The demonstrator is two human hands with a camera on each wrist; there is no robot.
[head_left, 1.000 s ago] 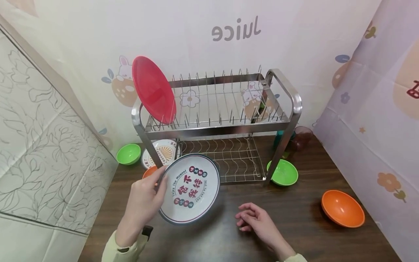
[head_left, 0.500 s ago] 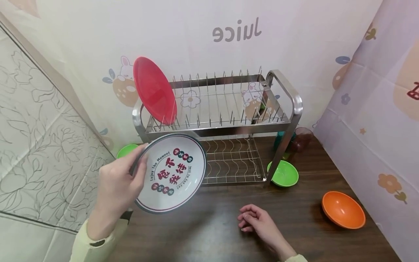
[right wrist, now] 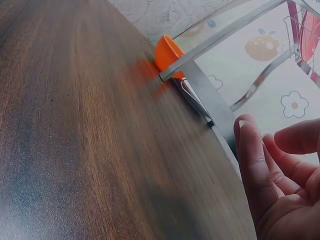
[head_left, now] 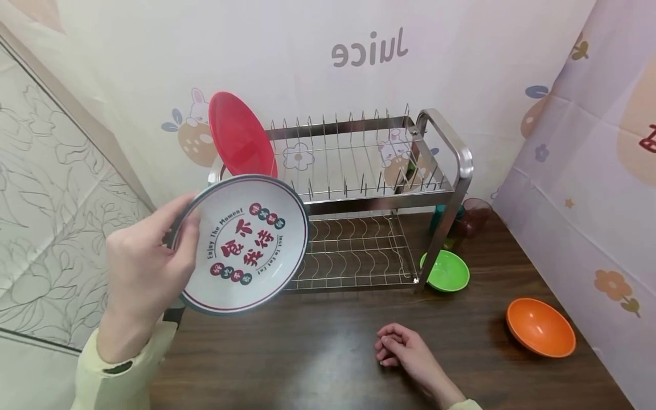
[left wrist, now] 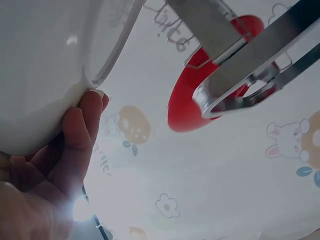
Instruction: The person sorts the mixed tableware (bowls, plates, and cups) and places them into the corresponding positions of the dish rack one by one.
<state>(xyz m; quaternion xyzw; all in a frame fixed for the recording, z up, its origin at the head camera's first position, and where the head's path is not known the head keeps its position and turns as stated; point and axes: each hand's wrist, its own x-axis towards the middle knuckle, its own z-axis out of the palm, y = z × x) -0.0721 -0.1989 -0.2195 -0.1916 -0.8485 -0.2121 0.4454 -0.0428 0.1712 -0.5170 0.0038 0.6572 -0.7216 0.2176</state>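
Observation:
My left hand (head_left: 148,262) pinches the left rim of a white plate (head_left: 277,250) with red and teal lettering, thumb on its face. The plate is held up and tilted in front of the left side of a two-tier metal dish rack (head_left: 379,204). In the left wrist view the fingers (left wrist: 80,125) press against the plate's white underside (left wrist: 45,65). A red plate (head_left: 238,134) leans upright in the rack's top tier at the left end. My right hand (head_left: 407,353) hangs loosely curled over the table, holding nothing.
At the right of the wooden table (head_left: 328,353) are an orange bowl (head_left: 540,327) and a green bowl (head_left: 448,271) by the rack's leg. Behind it stand a teal cup (head_left: 438,219) and a reddish clear cup (head_left: 474,216). Another orange bowl (right wrist: 167,55) shows in the right wrist view.
My left hand has carried the white plate up and to the left, across the lower left of the rack. The right hand has barely moved.

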